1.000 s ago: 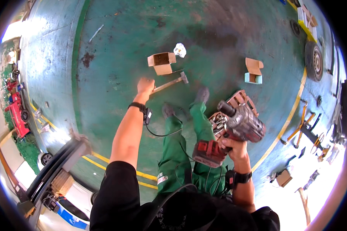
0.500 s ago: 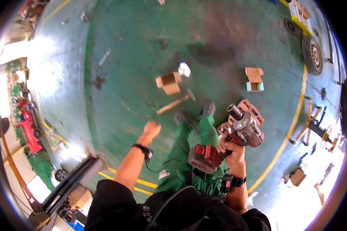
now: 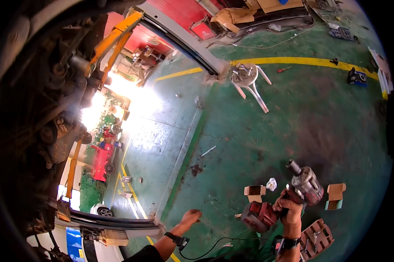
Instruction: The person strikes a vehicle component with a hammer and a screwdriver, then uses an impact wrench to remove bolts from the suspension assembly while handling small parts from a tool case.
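Observation:
My right hand (image 3: 288,208) is wrapped round the grip of a cordless impact wrench (image 3: 309,187). A metal socket sits on its nose, pointing up and left, and the red and black battery pack (image 3: 260,217) hangs at the lower left. Over the green floor, my left hand (image 3: 190,216) is held out with nothing in it, its fingers loosely bent and a little apart. Beyond the battery lie an open cardboard box (image 3: 253,191) and a crumpled white wad (image 3: 271,184). The hammer is mostly hidden behind the battery.
A vehicle's underside (image 3: 59,122) looms overhead at the left, beside an orange lift arm (image 3: 114,41). A white stool (image 3: 244,76) carrying metal parts stands farther off. To the right are another open box (image 3: 335,196) and a brown slotted tray (image 3: 315,239) with tools.
My view has swung left and up, bringing the raised vehicle and stool into sight. The impact wrench stays in my right hand. My left hand is still empty, its fingers now looser.

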A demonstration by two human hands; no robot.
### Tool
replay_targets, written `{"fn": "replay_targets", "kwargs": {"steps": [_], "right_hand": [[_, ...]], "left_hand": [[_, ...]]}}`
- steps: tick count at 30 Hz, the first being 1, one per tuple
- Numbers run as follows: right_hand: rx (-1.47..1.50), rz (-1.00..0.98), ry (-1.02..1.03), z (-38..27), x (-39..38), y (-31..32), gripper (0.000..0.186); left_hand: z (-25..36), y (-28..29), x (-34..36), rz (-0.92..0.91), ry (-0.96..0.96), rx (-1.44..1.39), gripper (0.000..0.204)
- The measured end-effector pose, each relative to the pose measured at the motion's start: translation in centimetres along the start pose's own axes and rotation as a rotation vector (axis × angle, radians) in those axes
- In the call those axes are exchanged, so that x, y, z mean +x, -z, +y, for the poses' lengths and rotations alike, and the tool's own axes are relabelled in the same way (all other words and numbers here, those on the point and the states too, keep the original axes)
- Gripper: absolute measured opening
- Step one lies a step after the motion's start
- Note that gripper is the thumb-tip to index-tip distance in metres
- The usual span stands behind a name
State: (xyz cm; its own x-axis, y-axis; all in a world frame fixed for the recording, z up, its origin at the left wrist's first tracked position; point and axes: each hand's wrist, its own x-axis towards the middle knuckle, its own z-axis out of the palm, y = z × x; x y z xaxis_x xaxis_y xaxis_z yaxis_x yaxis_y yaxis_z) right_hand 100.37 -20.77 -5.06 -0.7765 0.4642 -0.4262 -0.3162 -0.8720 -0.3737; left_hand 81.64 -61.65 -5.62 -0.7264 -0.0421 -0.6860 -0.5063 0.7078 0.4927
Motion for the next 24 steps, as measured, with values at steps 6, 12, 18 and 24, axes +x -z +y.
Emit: {"fn": "replay_targets", "kwargs": {"steps": [6,12,18,24], "right_hand": [[0.046,-0.278,-0.066,-7.9,6.8,-6.8,0.030],[-0.022,-0.473,-0.062,-10.8,10.5,-18.9,0.035],[0.112,-0.658,-0.123,-10.4,13.3,-31.8,0.030],[0.315,-0.901,-0.170,-7.4,15.0,-41.6,0.028]], "left_hand": [[10.3,-4.4,-7.5,-0.019,-0.137,-0.327,0.042],[17.2,-2.8,-13.3,0.067,-0.313,-0.397,0.039],[18.6,0.2,-16.5,0.174,-0.360,-0.508,0.037],[18.8,3.7,-17.8,0.318,-0.427,-0.596,0.036]]}}
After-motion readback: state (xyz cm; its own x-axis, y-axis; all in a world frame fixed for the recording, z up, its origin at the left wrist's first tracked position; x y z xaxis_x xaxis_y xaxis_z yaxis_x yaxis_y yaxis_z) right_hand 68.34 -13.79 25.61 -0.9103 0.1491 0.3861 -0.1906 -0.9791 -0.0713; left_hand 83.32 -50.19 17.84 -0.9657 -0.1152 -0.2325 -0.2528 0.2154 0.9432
